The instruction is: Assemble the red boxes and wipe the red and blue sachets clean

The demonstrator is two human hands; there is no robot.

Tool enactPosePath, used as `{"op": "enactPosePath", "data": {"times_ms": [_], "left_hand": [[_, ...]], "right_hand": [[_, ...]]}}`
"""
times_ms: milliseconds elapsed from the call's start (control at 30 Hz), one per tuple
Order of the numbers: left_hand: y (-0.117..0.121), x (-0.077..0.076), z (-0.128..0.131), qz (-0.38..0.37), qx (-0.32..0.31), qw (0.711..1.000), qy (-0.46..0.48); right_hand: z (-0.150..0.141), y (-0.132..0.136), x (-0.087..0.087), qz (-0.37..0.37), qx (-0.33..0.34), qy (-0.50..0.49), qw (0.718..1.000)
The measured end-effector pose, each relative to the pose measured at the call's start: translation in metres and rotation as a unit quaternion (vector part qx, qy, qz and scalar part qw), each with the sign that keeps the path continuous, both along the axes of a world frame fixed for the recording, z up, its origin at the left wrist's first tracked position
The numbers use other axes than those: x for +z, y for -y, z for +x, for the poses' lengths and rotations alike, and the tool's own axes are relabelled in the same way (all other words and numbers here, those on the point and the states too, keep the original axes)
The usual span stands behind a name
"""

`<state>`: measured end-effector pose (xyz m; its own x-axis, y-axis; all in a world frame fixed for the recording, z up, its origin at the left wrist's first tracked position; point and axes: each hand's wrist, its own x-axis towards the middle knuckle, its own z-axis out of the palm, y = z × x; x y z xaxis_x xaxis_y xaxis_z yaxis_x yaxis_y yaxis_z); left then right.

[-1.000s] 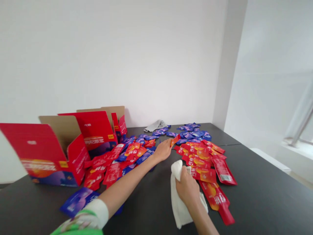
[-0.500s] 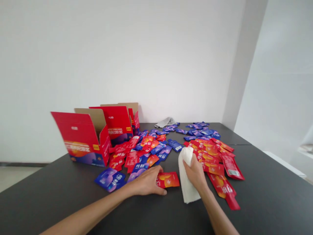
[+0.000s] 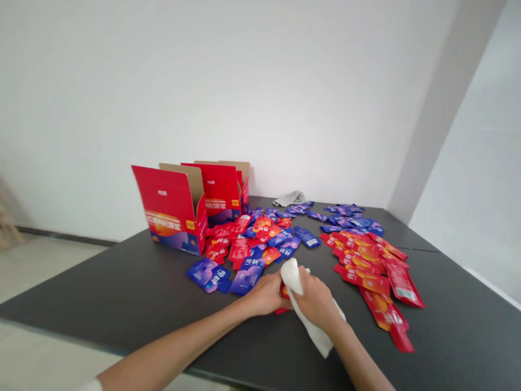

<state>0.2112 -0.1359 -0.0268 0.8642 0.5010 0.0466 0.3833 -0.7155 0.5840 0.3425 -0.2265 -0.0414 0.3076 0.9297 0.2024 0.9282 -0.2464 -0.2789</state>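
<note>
My left hand (image 3: 266, 295) is closed on a red pouch (image 3: 284, 291) low over the black table, and most of that pouch is hidden. Gripped in my right hand (image 3: 315, 298) is a folded white cloth (image 3: 291, 275), whose top end presses against the pouch while its tail hangs toward the table's front. Just left of my hands lie two blue-purple pouches (image 3: 247, 276). Behind them spreads a mixed pile of red and blue pouches (image 3: 240, 247). To the right, several red pouches (image 3: 360, 255) overlap in a row.
Open red cartons (image 3: 173, 212) with raised flaps stand at the back left. A grey cloth (image 3: 291, 198) lies near the wall, with more blue pouches (image 3: 350, 220) at the back right. The table's front edge (image 3: 211, 376) shows below my arms.
My right hand has brought the white cloth left onto the red pouch, which my left hand now grips. The view has turned left and tilted.
</note>
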Motion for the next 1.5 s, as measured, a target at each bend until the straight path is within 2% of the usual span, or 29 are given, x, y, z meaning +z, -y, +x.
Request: {"op": "enactPosePath", "data": {"times_ms": [67,100,167,233,367,433,533,600,767,933,1100,1167,1300,1433,1500], "left_hand": [[-0.001,-0.003,-0.001,0.020,-0.025,0.999,0.033],[-0.002,-0.004,-0.003,0.029,-0.019,0.999,0.027],[-0.005,-0.005,-0.006,0.030,0.000,1.000,-0.004],[-0.009,-0.005,-0.010,0.014,-0.013,0.999,-0.033],[-0.013,-0.003,-0.017,-0.030,-0.052,0.997,-0.052],[-0.011,-0.002,-0.019,-0.022,-0.034,0.998,-0.047],[-0.007,-0.001,-0.020,0.019,-0.026,0.999,-0.034],[-0.005,0.000,-0.021,0.041,-0.034,0.998,-0.038],[-0.003,0.001,-0.021,0.048,-0.011,0.996,-0.073],[0.000,0.003,-0.021,0.038,-0.027,0.998,-0.052],[0.001,0.007,-0.020,0.018,-0.015,0.995,-0.094],[0.000,0.006,-0.019,0.013,-0.013,0.995,-0.098],[-0.005,0.002,-0.018,0.013,-0.042,0.998,-0.055],[-0.006,-0.001,-0.017,0.002,-0.016,0.996,-0.089],[-0.005,-0.001,-0.017,0.003,-0.017,0.997,-0.080]], "right_hand": [[-0.001,0.001,-0.003,-0.002,0.045,0.005,0.999],[-0.001,0.001,-0.004,-0.004,0.037,0.014,0.999],[0.003,0.000,-0.007,-0.013,-0.018,0.033,0.999],[0.010,-0.002,-0.010,-0.021,-0.074,0.043,0.996],[0.023,-0.003,-0.016,-0.032,-0.109,0.041,0.993],[0.023,-0.002,-0.018,-0.023,-0.083,0.037,0.996],[0.017,0.000,-0.020,-0.006,0.021,0.021,1.000],[0.012,0.000,-0.019,-0.006,0.055,0.019,0.998],[0.003,0.002,-0.015,-0.032,-0.055,0.048,0.997],[-0.003,0.003,-0.014,-0.067,-0.019,0.023,0.997],[0.012,0.000,-0.026,-0.016,-0.113,0.078,0.990],[0.009,0.001,-0.033,-0.012,-0.093,0.065,0.993],[-0.006,0.001,-0.038,-0.045,-0.007,0.022,0.999],[-0.001,-0.001,-0.038,-0.018,-0.073,0.071,0.995],[0.002,-0.001,-0.039,-0.012,-0.057,0.071,0.996]]}}
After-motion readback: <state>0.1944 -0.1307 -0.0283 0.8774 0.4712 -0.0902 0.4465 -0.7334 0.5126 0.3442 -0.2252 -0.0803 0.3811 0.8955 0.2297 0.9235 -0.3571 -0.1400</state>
